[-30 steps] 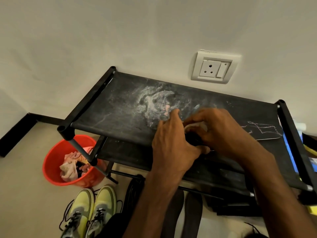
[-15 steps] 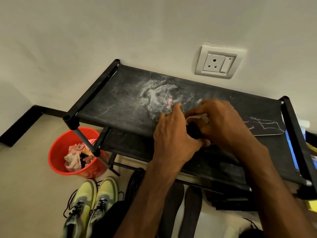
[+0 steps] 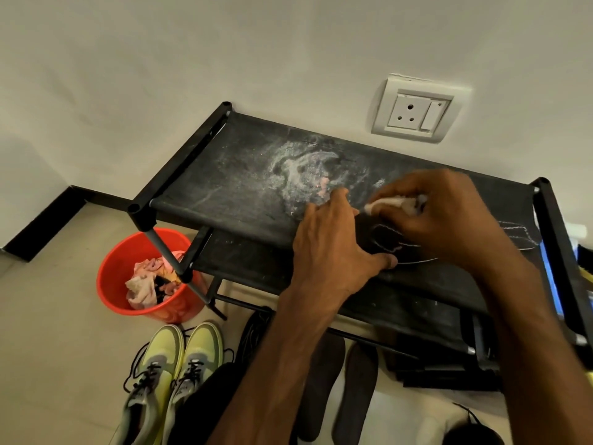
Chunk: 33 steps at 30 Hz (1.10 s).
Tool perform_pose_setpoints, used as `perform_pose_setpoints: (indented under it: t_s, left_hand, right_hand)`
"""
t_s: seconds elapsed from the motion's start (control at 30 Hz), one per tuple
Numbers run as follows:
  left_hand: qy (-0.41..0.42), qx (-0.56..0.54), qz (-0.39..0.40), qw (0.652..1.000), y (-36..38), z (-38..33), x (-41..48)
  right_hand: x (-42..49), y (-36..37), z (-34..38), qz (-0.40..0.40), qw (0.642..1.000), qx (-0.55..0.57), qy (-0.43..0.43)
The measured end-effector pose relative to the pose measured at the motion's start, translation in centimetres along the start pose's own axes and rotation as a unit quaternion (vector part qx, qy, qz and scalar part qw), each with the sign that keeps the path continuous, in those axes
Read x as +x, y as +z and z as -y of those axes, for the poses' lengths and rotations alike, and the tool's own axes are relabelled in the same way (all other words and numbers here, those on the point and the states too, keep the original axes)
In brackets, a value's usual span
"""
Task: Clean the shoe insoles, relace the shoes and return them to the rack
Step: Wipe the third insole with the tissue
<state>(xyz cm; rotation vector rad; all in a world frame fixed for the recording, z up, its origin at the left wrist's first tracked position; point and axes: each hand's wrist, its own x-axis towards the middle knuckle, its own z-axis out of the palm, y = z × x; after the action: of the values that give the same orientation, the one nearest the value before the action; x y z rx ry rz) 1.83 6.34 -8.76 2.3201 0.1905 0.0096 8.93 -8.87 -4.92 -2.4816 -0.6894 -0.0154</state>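
While the left hand (image 3: 333, 248) presses flat on a dark insole with pale stitching (image 3: 382, 239) to steady it on the black fabric-topped shoe rack (image 3: 244, 184), the right hand (image 3: 446, 216) pinches a small white cloth (image 3: 398, 202) against it to scrub. Below the rack's front edge I count two more dark insoles (image 3: 321, 390), two yellow-green laced sneakers (image 3: 173, 370) and one red bucket of rags (image 3: 144, 277)

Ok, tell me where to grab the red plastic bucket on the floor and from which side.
Take the red plastic bucket by its bare left rim, coming down from above on the open floor side. It stands upright with its mouth open; the black rack's leg crosses its right side, and crumpled pink cloths fill the middle, so a grip there looks awkward. No handle shows.
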Motion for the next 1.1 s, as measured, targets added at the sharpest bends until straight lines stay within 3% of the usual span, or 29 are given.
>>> perform_pose_setpoints:
  t_s: [0.1, 0.3, 0.43, 0.63, 0.7, 0.87, 0.93, 1.1]
  left_hand:
    - [0.004, -0.027, 0.035, 0.999, -0.7, 0.5, 0.4]
    - [-0.009, -0.083, 0.081, 0.993, -2.1, 1.3, 1.0]
    - [-0.004, -0.092, 0.070, 0.993, -2.0, 1.1, 1.1]
    - [-0.001, -0.097, 0.063, 0.993, -1.8, 1.2, 1.2]
    - [0.000, -0.093, 0.055, 0.994, -1.7, 1.2, 1.2]
    - [-0.004, -0.081, 0.051, 0.995, -1.4, 1.2, 1.3]
    - [-0.007, -0.083, 0.054, 0.995, -1.5, 1.2, 1.4]
    - [-0.007, -0.087, 0.055, 0.995, -1.4, 1.3, 1.3]
  right_hand:
    - [-0.1, -1.0, -0.7, -0.037, 0.999, 0.033, 0.014]
    - [0.0, 0.6, -0.2, 0.064, 0.998, 0.013, -0.009]
    - [0.5, 1.1, 0.3, 0.077, 0.997, -0.007, -0.030]
    - [-0.3, -0.8, 0.8, 0.183, 0.983, 0.020, -0.023]
    - [-0.3, -0.8, 0.6, 0.176, 0.984, 0.008, -0.025]
    - [0.6, 1.8, -0.2, 0.039, 0.997, -0.062, -0.006]
    - [0.7, 2.0, -0.3, 0.019, 0.998, -0.060, -0.008]
    - [0.2, 0.0, 0.0, 0.129, 0.991, -0.024, -0.022]
